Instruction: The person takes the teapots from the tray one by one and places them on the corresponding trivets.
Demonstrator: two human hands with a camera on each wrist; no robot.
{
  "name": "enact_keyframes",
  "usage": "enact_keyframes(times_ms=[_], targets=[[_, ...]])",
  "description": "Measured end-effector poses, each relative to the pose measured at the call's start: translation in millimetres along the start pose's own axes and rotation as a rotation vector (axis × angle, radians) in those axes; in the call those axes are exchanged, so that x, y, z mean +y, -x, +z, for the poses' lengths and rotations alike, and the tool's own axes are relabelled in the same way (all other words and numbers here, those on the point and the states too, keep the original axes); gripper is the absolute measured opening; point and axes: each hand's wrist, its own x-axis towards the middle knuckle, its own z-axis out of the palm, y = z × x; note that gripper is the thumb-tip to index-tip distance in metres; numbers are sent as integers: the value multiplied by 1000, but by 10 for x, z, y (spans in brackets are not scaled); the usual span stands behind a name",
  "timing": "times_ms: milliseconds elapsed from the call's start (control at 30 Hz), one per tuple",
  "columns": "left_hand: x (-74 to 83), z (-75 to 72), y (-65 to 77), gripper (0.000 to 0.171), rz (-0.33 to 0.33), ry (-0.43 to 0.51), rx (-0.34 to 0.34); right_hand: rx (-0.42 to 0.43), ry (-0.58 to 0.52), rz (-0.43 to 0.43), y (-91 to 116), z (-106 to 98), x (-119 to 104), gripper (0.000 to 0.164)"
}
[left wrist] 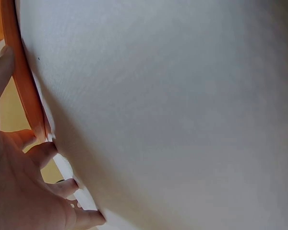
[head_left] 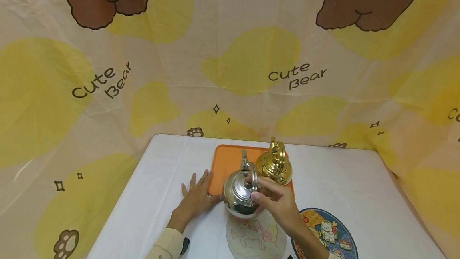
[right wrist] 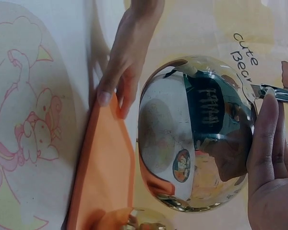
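Observation:
My right hand (head_left: 284,207) grips the arched handle of a shiny silver teapot (head_left: 235,195), its fingers at the handle's side. In the right wrist view the teapot's round body (right wrist: 216,139) hangs above the level of the orange tray (right wrist: 105,158). On the tray's right side stands a gold teapot (head_left: 267,167) of similar shape. My left hand (head_left: 195,201) rests at the tray's near left corner with its fingers spread. Its thumb touches the orange rim (left wrist: 21,76), and the other fingertips press on the white cloth.
A round cream mat with a pink unicorn drawing (head_left: 248,241) lies in front of the tray. To its right is a round blue mat with cartoon bears (head_left: 345,235), partly behind my right forearm. A printed bear curtain (head_left: 244,103) hangs behind the white table (head_left: 345,183).

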Motion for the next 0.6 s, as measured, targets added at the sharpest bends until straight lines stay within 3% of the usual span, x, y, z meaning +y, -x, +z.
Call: enact_keyframes(times_ms=[600], targets=[[-4,20,-15,104,-2,16,-1,16,-2,-2,139,-29,2,43]])
